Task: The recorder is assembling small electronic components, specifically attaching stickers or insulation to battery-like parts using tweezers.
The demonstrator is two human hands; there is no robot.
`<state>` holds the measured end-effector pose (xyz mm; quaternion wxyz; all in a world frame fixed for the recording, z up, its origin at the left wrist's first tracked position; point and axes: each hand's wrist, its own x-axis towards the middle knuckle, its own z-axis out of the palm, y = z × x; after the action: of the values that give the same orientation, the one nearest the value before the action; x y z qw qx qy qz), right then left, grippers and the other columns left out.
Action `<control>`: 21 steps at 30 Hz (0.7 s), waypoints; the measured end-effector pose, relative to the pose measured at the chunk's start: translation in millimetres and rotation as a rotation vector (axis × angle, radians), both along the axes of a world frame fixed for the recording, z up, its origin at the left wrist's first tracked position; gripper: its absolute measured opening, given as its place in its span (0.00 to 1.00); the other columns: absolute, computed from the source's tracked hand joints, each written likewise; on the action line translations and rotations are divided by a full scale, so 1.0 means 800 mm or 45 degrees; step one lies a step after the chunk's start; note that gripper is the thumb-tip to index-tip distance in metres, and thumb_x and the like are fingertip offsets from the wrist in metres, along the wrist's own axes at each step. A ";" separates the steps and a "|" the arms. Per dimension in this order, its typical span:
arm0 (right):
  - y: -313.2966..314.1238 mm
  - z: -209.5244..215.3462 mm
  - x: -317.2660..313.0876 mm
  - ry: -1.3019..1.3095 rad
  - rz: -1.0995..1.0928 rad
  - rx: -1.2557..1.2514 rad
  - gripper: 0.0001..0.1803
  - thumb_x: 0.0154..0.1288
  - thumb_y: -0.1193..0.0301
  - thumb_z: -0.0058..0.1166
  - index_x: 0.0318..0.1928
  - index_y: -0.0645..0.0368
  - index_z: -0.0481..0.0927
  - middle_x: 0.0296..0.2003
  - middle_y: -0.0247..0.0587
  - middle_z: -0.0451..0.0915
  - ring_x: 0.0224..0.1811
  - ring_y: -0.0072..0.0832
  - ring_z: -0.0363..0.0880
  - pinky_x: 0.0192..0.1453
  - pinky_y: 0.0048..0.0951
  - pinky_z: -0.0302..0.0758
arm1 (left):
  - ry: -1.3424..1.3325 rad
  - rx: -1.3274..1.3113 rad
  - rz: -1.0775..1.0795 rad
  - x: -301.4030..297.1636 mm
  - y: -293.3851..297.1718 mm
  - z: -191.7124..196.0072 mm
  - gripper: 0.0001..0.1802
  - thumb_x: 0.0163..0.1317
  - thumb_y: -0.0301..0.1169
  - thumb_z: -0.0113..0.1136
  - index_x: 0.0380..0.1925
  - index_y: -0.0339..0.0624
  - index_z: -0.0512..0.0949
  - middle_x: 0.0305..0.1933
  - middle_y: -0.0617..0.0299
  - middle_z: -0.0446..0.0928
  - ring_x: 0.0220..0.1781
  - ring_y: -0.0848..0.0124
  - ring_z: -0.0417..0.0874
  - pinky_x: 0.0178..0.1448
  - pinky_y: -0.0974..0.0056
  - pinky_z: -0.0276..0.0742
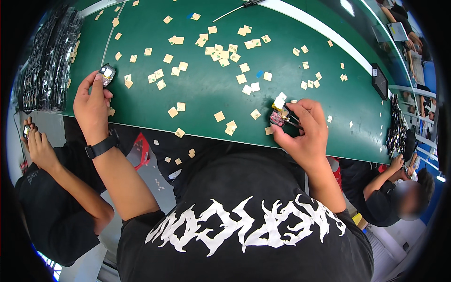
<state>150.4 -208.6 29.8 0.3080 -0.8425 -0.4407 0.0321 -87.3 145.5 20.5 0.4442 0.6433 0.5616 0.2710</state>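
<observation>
My left hand [94,98] is closed on a small dark-rimmed electronic device [107,75], gripped between thumb and fingers above the table's left end. A pale rectangular part shows inside its casing. On the right, my right hand [306,134] pinches the edge of an opened electronic device [278,117] near the table's front edge. Its inside shows a pinkish board, and a white, flat pouch-like part [279,101] stands up from it with some yellow at its base. The fingertips partly cover this device.
Many small beige paper squares [219,116] lie scattered over the green table [197,94]. A screwdriver [237,9] rests at the far edge. Stacked black trays [44,61] stand at the left, a black box [379,82] and a pile of small parts [397,124] at the right. Co-workers sit on both sides.
</observation>
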 end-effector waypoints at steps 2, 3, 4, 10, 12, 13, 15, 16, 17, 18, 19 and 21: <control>0.001 0.005 -0.002 -0.030 0.041 0.056 0.26 0.42 0.71 0.76 0.45 0.63 0.83 0.43 0.42 0.77 0.38 0.33 0.81 0.36 0.30 0.81 | 0.252 0.530 -0.010 0.001 -0.007 -0.006 0.20 0.72 0.39 0.61 0.53 0.34 0.81 0.42 0.58 0.81 0.33 0.77 0.77 0.35 0.71 0.71; 0.002 0.009 -0.003 -0.031 0.034 0.054 0.26 0.42 0.71 0.76 0.45 0.63 0.83 0.43 0.42 0.77 0.38 0.33 0.81 0.36 0.30 0.81 | 0.501 1.057 -0.024 0.010 -0.017 0.000 0.21 0.71 0.40 0.62 0.54 0.34 0.81 0.47 0.55 0.81 0.36 0.73 0.79 0.37 0.69 0.73; 0.005 0.015 -0.005 -0.051 0.064 0.061 0.26 0.42 0.71 0.76 0.45 0.63 0.83 0.43 0.42 0.77 0.37 0.33 0.81 0.35 0.30 0.81 | 0.449 0.997 0.023 0.018 -0.040 0.009 0.23 0.70 0.42 0.63 0.55 0.35 0.81 0.53 0.52 0.79 0.42 0.66 0.80 0.42 0.66 0.75; 0.025 0.031 -0.016 0.021 0.198 0.149 0.27 0.41 0.71 0.77 0.46 0.62 0.83 0.44 0.41 0.76 0.34 0.31 0.81 0.33 0.29 0.81 | -0.626 -0.553 -0.877 0.087 -0.206 0.025 0.25 0.73 0.31 0.56 0.67 0.33 0.70 0.52 0.56 0.81 0.41 0.74 0.84 0.40 0.71 0.80; 0.033 0.030 -0.020 0.068 0.227 0.141 0.28 0.42 0.71 0.77 0.47 0.62 0.83 0.44 0.41 0.76 0.34 0.31 0.81 0.33 0.30 0.82 | -0.783 -1.025 -0.899 0.105 -0.233 0.020 0.24 0.74 0.28 0.54 0.67 0.32 0.69 0.50 0.57 0.81 0.44 0.74 0.85 0.44 0.70 0.83; 0.034 0.031 -0.020 0.112 0.251 0.127 0.28 0.43 0.71 0.77 0.48 0.62 0.83 0.45 0.42 0.75 0.34 0.32 0.81 0.34 0.30 0.82 | -0.858 -1.131 -0.921 0.110 -0.240 0.012 0.23 0.74 0.27 0.53 0.66 0.31 0.69 0.49 0.58 0.81 0.45 0.74 0.85 0.46 0.69 0.83; 0.028 0.032 -0.019 0.208 0.260 0.118 0.26 0.49 0.70 0.75 0.50 0.63 0.82 0.46 0.41 0.75 0.36 0.29 0.80 0.35 0.27 0.79 | -0.844 -1.157 -0.906 0.117 -0.243 0.009 0.22 0.74 0.25 0.51 0.66 0.31 0.69 0.50 0.57 0.81 0.46 0.75 0.85 0.47 0.70 0.83; 0.022 0.033 -0.018 0.447 0.192 0.128 0.24 0.53 0.70 0.73 0.50 0.64 0.81 0.47 0.41 0.75 0.36 0.28 0.80 0.35 0.25 0.77 | -0.822 -1.117 -0.864 0.120 -0.244 0.011 0.21 0.74 0.24 0.51 0.65 0.31 0.69 0.50 0.56 0.82 0.46 0.74 0.85 0.47 0.70 0.83; 0.018 0.034 -0.016 0.684 0.123 0.137 0.22 0.57 0.70 0.71 0.51 0.64 0.81 0.47 0.41 0.75 0.37 0.27 0.79 0.35 0.24 0.75 | -0.801 -1.076 -0.821 0.121 -0.244 0.012 0.21 0.74 0.23 0.51 0.65 0.30 0.69 0.50 0.56 0.82 0.46 0.74 0.85 0.48 0.70 0.83; 0.012 0.037 -0.012 0.782 0.125 0.154 0.17 0.64 0.72 0.65 0.52 0.64 0.81 0.47 0.41 0.75 0.36 0.26 0.77 0.36 0.23 0.71 | -0.846 -1.073 -0.797 0.120 -0.247 0.009 0.21 0.74 0.21 0.51 0.65 0.30 0.69 0.51 0.54 0.82 0.46 0.74 0.85 0.48 0.70 0.83; 0.010 0.050 -0.007 0.744 0.120 0.062 0.14 0.67 0.74 0.62 0.52 0.64 0.81 0.43 0.43 0.76 0.35 0.29 0.77 0.36 0.26 0.73 | -0.843 -1.072 -0.795 0.119 -0.247 0.009 0.21 0.74 0.21 0.51 0.65 0.30 0.69 0.51 0.54 0.82 0.46 0.74 0.85 0.48 0.70 0.83; 0.000 0.040 0.001 0.464 0.218 0.056 0.12 0.68 0.75 0.60 0.50 0.65 0.81 0.37 0.46 0.80 0.33 0.32 0.79 0.36 0.28 0.75 | -0.731 -0.923 -0.836 0.121 -0.250 0.010 0.22 0.73 0.21 0.53 0.65 0.29 0.69 0.50 0.53 0.82 0.45 0.74 0.85 0.48 0.70 0.83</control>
<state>151.3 -208.6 61.5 0.3970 -0.7753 -0.4485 0.2004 9.5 -54.3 28.2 0.8325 0.4911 0.2461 0.0726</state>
